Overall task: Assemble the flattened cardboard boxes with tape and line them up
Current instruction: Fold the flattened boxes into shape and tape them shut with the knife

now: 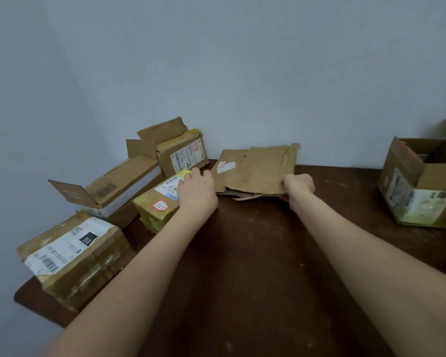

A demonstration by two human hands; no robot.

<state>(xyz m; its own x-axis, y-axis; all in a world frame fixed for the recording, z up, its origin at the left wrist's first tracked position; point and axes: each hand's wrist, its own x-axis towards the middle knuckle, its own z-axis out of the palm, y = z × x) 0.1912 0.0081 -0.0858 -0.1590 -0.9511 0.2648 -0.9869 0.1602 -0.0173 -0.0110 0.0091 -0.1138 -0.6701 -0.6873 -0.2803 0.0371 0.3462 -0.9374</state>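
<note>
A stack of flattened cardboard boxes [258, 171] lies at the back of the dark wooden table [255, 266], against the wall. My right hand [299, 184] grips the stack's near right corner, fingers curled under the edge. My left hand [197, 188] rests on the right end of a small taped box [156, 204] with a red-edged sticker, fingers lying on its top. No tape roll is in view.
Assembled boxes stand along the left side: a labelled one [75, 256] at the front left corner, a long open-flapped one [119, 189] behind it, and another [180, 153] by the wall. An open box [420, 184] stands at the right edge.
</note>
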